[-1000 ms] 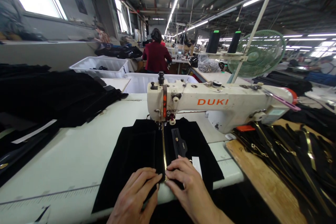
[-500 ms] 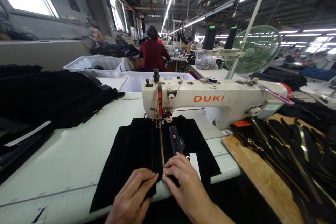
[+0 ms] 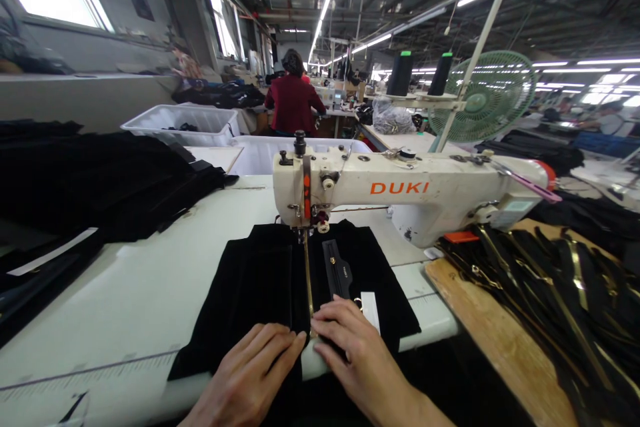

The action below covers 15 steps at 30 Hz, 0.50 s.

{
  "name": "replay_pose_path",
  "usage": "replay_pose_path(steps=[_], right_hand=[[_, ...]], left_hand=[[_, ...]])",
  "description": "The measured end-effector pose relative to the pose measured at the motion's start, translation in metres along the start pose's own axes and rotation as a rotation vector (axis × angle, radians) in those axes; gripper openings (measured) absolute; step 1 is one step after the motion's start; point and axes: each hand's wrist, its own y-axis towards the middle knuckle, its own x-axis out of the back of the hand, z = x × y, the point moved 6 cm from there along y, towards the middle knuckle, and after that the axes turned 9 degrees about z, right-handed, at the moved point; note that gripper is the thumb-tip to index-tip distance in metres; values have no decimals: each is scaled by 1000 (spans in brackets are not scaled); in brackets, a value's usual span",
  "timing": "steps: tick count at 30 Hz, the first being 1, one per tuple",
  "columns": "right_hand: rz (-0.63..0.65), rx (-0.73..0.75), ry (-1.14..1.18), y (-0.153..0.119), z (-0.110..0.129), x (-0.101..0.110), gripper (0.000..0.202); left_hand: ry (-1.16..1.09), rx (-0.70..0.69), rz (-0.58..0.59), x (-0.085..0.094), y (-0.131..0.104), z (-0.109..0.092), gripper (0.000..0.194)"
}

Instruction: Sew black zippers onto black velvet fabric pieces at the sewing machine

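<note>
A black fabric piece [image 3: 255, 287] with a gold zipper [image 3: 307, 277] lies flat under the needle of a white DUKI sewing machine [image 3: 400, 193]. My left hand [image 3: 250, 373] presses flat on the cloth just left of the zipper, at the table's near edge. On the right side of the zipper my right hand [image 3: 353, 350] rests with fingers down on the fabric. Both sets of fingertips nearly meet at the zipper's near end. A black tab [image 3: 337, 270] and a white label [image 3: 371, 310] lie on the cloth beyond my right hand.
A heap of black fabric [image 3: 100, 180] fills the table's left. Black zippers with gold teeth [image 3: 550, 287] lie on a wooden board [image 3: 495, 340] at right. White bins [image 3: 185, 123], a green fan [image 3: 490, 97] and thread cones [image 3: 400, 73] stand behind. A person in red [image 3: 293, 103] sits farther back.
The fabric has shifted slightly toward me and both hands drew back a little along the zipper's near end. My left hand slid nearer the table edge.
</note>
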Motion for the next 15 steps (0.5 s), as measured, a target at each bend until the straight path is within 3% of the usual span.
replay_pose_path(steps=[3,9,15], right_hand=[[27,-47,-13,-5,-6,-1,47],[-15,45,-108,-3,0,0,30],[-49,130,-147,11,1,6,14]], left_hand=[[3,-14,59,4,5,-1,39],[15,-39,85,12,12,-4,39],[-100,-8,59,-11,5,9,43]])
